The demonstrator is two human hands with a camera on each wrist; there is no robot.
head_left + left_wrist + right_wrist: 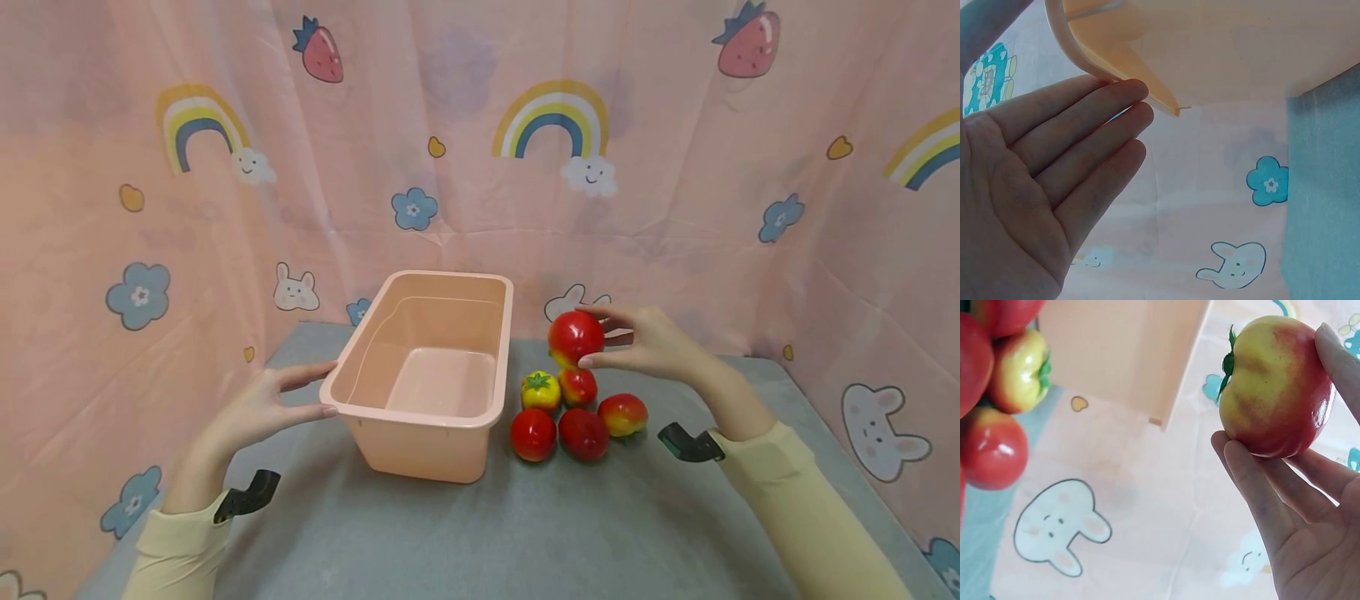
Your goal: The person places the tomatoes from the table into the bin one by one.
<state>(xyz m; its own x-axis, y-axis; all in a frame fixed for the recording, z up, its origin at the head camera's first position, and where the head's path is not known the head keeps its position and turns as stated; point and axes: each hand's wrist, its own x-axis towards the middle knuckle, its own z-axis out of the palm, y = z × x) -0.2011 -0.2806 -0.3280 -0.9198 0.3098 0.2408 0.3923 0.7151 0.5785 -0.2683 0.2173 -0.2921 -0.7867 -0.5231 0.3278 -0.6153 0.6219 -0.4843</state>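
My right hand [647, 340] holds a glossy red tomato [575, 337] between thumb and fingers, raised over a group of similar ones. In the right wrist view, the held tomato [1277, 387] shows a yellow-red underside and a green leafy stem end. My left hand [258, 410] rests its fingertips at the near left corner of a peach plastic bin [423, 446]. Seen from the left wrist, the fingers [1094, 128] of that hand are nearly straight along the bin's rim [1079, 53]. Bare floor shows inside the bin.
Right of the bin sit several tomatoes on the grey table [525, 533]: a yellow one [540, 392] with a green star-shaped top, a red one [533, 434], a dark red one [583, 434] and a red-yellow one [622, 414]. A pink patterned curtain [480, 233] hangs behind.
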